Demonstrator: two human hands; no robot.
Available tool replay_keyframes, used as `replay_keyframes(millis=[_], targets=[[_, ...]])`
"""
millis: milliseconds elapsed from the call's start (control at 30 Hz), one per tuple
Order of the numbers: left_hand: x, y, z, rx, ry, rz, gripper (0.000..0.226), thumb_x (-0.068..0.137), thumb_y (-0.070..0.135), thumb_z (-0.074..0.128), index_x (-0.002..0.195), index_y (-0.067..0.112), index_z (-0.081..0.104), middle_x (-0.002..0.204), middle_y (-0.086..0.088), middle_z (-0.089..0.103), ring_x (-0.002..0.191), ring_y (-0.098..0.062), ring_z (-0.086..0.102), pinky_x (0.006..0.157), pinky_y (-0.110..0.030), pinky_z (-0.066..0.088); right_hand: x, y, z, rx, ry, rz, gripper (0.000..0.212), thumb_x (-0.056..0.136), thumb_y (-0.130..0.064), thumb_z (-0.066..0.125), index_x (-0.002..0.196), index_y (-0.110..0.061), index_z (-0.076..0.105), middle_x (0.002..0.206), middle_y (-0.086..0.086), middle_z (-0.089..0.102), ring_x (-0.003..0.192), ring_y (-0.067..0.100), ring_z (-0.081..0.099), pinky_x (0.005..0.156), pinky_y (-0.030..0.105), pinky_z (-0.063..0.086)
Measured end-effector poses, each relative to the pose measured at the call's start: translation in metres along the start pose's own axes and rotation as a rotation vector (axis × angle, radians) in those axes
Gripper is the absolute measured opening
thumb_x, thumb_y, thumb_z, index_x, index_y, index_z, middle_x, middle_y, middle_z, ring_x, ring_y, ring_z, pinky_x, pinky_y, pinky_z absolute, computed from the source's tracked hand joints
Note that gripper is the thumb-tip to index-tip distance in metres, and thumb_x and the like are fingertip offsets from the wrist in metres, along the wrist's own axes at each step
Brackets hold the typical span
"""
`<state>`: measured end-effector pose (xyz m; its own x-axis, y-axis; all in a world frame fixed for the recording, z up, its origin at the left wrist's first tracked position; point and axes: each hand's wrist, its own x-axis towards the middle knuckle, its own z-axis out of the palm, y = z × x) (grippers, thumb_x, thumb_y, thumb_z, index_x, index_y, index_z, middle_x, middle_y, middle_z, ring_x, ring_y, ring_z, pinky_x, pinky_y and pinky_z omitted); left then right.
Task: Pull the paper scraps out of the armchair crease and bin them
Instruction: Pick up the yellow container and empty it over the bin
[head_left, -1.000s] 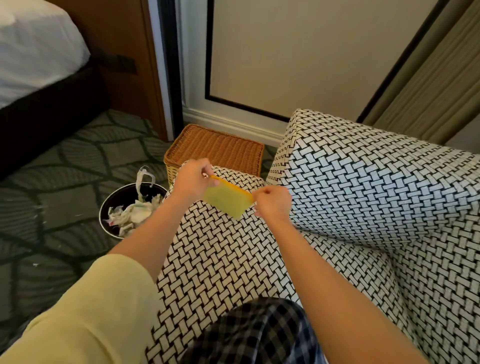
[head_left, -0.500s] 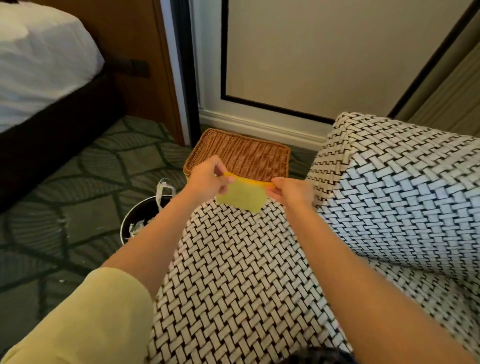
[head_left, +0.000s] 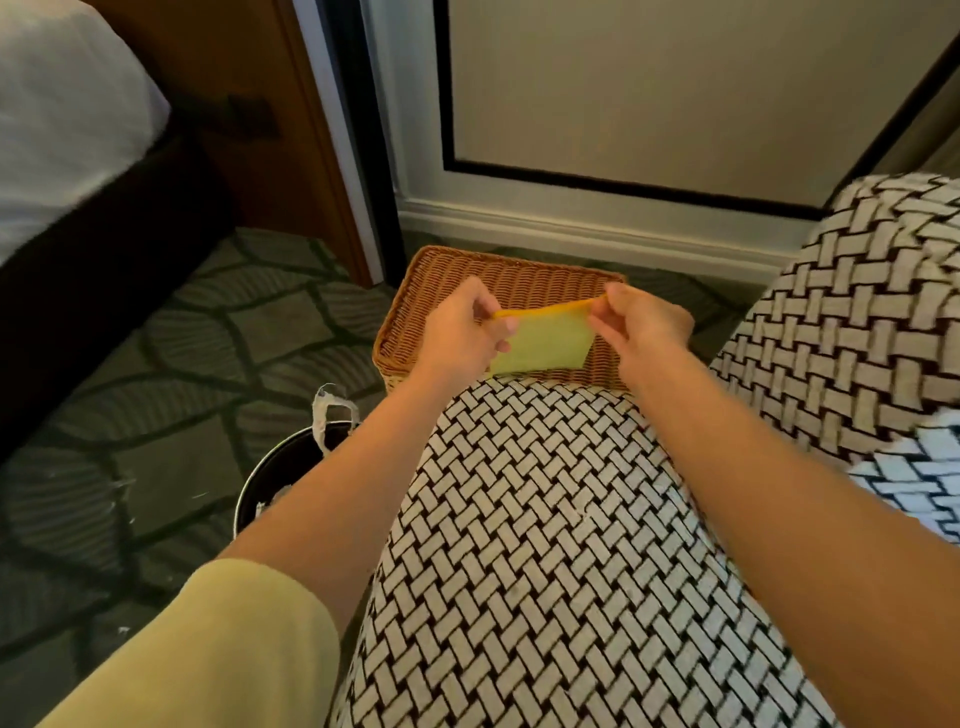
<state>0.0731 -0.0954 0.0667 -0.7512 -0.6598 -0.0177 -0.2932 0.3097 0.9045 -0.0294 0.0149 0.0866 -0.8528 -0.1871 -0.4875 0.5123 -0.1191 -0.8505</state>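
A yellow paper scrap (head_left: 543, 344) hangs stretched between my two hands, above the far end of the armchair's woven black-and-white arm (head_left: 540, 545). My left hand (head_left: 460, 332) pinches its top left corner and my right hand (head_left: 641, 325) pinches its top right corner. The round black bin (head_left: 283, 470) stands on the carpet to the left of the armchair, below my left forearm, which hides much of it. A white bag handle sticks up from its rim and some pale scraps show inside. The armchair crease is out of sight.
A wicker basket (head_left: 452, 283) sits on the floor just beyond the armchair, behind the paper. The armchair back (head_left: 857, 322) rises at right. A bed with white bedding (head_left: 67, 119) is at far left, a wooden panel and white wall behind. Small paper bits dot the patterned carpet (head_left: 171, 364).
The view has swung left and forward, so the armchair back slid to the right. Both hands carried the yellow scrap out over the end of the chair arm, and it is now pulled flatter.
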Motion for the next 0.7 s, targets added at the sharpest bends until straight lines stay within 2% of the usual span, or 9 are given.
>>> replay_keyframes(millis=[100, 233, 300, 367, 500, 600, 667, 700], targets=[[0.026, -0.010, 0.007, 0.005, 0.037, -0.004, 0.025, 0.088, 0.014, 0.060, 0.073, 0.023, 0.042, 0.080, 0.009, 0.053, 0.068, -0.004, 0.061, 0.078, -0.036, 0.057, 0.027, 0.003, 0.007, -0.122, -0.016, -0.032, 0.015, 0.089, -0.009, 0.058, 0.103, -0.008, 0.063, 0.085, 0.001, 0.063, 0.072, 0.009, 0.062, 0.070, 0.025, 0.056], [0.052, -0.031, 0.016, 0.010, 0.040, -0.010, 0.028, 0.088, 0.014, 0.061, 0.072, 0.026, 0.041, 0.077, 0.011, 0.052, 0.085, -0.020, 0.063, 0.082, -0.042, 0.054, 0.055, 0.016, 0.008, -0.206, -0.031, -0.035, 0.012, 0.090, -0.009, 0.056, 0.098, -0.010, 0.065, 0.086, 0.001, 0.064, 0.073, 0.010, 0.062, 0.074, 0.027, 0.056], [0.063, -0.043, 0.021, 0.043, 0.036, -0.017, 0.024, 0.088, 0.015, 0.061, 0.075, 0.024, 0.043, 0.078, 0.014, 0.048, 0.085, -0.015, 0.055, 0.072, -0.029, 0.050, 0.067, 0.022, 0.013, -0.183, -0.032, -0.012, 0.009, 0.089, -0.008, 0.056, 0.092, -0.011, 0.064, 0.089, 0.002, 0.063, 0.075, 0.011, 0.061, 0.079, 0.029, 0.055], [0.068, -0.052, 0.022, 0.111, -0.006, 0.010, 0.017, 0.087, 0.016, 0.061, 0.081, 0.019, 0.046, 0.078, 0.015, 0.045, 0.081, -0.008, 0.045, 0.062, -0.014, 0.036, 0.075, 0.027, 0.016, -0.138, -0.032, 0.021, 0.009, 0.088, -0.005, 0.056, 0.087, -0.011, 0.063, 0.091, 0.003, 0.063, 0.077, 0.014, 0.060, 0.083, 0.030, 0.054], [0.084, -0.059, 0.024, 0.163, -0.119, 0.107, 0.016, 0.085, 0.012, 0.063, 0.079, 0.014, 0.048, 0.079, 0.011, 0.050, 0.075, -0.003, 0.044, 0.061, -0.001, 0.034, 0.093, 0.032, 0.021, -0.027, 0.013, 0.034, 0.011, 0.087, -0.002, 0.057, 0.081, -0.011, 0.061, 0.087, 0.003, 0.062, 0.076, 0.014, 0.059, 0.085, 0.031, 0.052], [0.099, -0.063, 0.028, 0.146, -0.165, 0.135, 0.025, 0.084, 0.007, 0.064, 0.072, 0.018, 0.045, 0.082, 0.011, 0.054, 0.081, -0.004, 0.049, 0.066, 0.000, 0.035, 0.105, 0.040, 0.023, 0.011, 0.081, 0.019, 0.010, 0.086, -0.002, 0.057, 0.083, -0.009, 0.063, 0.088, 0.005, 0.063, 0.076, 0.013, 0.059, 0.086, 0.030, 0.053], [0.103, -0.071, 0.031, 0.224, -0.203, 0.160, 0.024, 0.081, 0.002, 0.065, 0.072, 0.014, 0.046, 0.088, 0.005, 0.057, 0.085, -0.004, 0.051, 0.072, -0.004, 0.038, 0.112, 0.053, 0.022, -0.092, 0.109, 0.006, 0.014, 0.084, -0.001, 0.058, 0.091, -0.011, 0.063, 0.100, 0.006, 0.063, 0.084, 0.015, 0.061, 0.085, 0.029, 0.054], [0.105, -0.077, 0.032, 0.284, -0.244, 0.175, 0.022, 0.079, -0.002, 0.064, 0.073, 0.012, 0.048, 0.092, 0.000, 0.058, 0.089, -0.008, 0.052, 0.077, -0.010, 0.041, 0.116, 0.060, 0.021, -0.191, 0.118, 0.005, 0.021, 0.082, 0.001, 0.059, 0.098, -0.012, 0.063, 0.106, 0.007, 0.061, 0.089, 0.017, 0.061, 0.084, 0.029, 0.054]])
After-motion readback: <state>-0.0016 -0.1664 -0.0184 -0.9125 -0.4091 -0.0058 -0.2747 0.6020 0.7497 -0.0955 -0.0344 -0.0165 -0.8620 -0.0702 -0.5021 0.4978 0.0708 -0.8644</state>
